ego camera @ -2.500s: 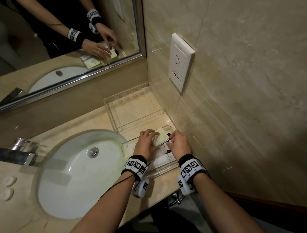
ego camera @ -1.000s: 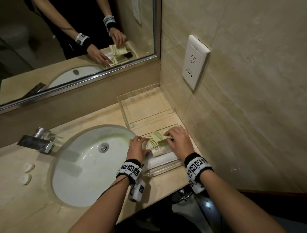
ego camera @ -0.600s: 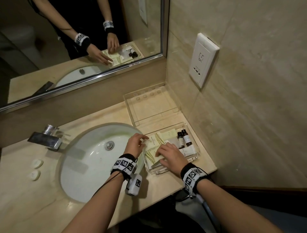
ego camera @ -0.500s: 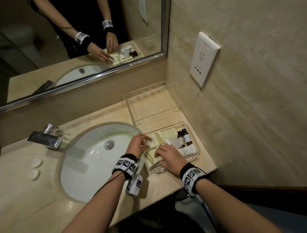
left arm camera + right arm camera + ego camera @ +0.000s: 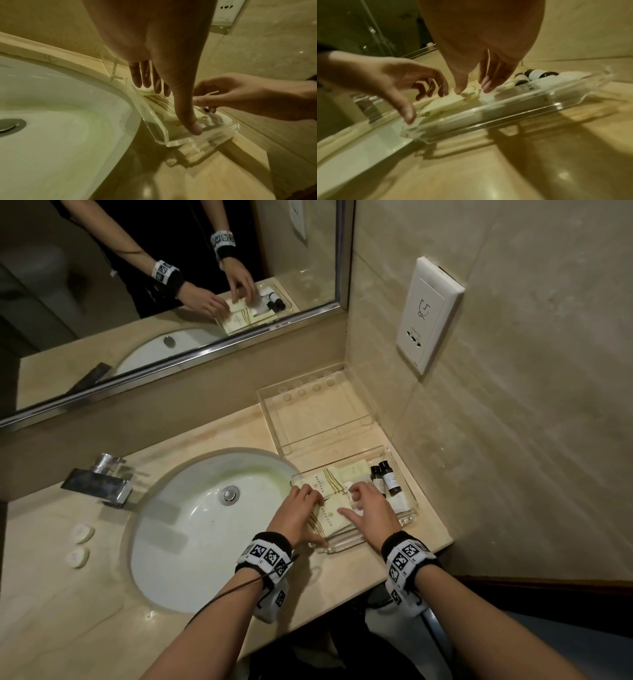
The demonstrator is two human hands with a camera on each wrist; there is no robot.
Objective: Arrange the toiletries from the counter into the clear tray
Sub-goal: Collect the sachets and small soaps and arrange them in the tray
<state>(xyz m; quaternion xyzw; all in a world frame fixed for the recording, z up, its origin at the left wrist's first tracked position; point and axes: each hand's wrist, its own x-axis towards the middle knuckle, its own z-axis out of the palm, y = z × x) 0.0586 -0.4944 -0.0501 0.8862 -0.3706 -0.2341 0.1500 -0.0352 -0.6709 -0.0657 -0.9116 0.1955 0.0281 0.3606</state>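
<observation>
The clear tray [image 5: 409, 517] sits on the counter between the sink and the right wall. Inside it lie cream sachets with gold stripes [image 5: 329, 481], two small dark bottles [image 5: 386, 481] and a white tube [image 5: 399, 503]. My left hand [image 5: 303, 510] rests its straight fingers on the sachets at the tray's left end, thumb on the near corner [image 5: 195, 128]. My right hand [image 5: 364, 505] touches the sachets beside it with loosely bent fingertips [image 5: 486, 88]. Neither hand holds anything. The right wrist view shows the bottles [image 5: 539, 74] lying past my fingers.
A second, empty clear tray [image 5: 274, 419] stands behind, in the corner under the mirror. The white basin [image 5: 191, 535] and chrome tap [image 5: 99, 484] are to the left, with two small round white pieces [image 5: 80, 544] further left. A wall socket [image 5: 428, 313] is above. The counter's front edge is close.
My right hand came back from the tray's far end to the near sachets, uncovering the bottles and tube. Over the last half second both hands shifted slightly on the sachets.
</observation>
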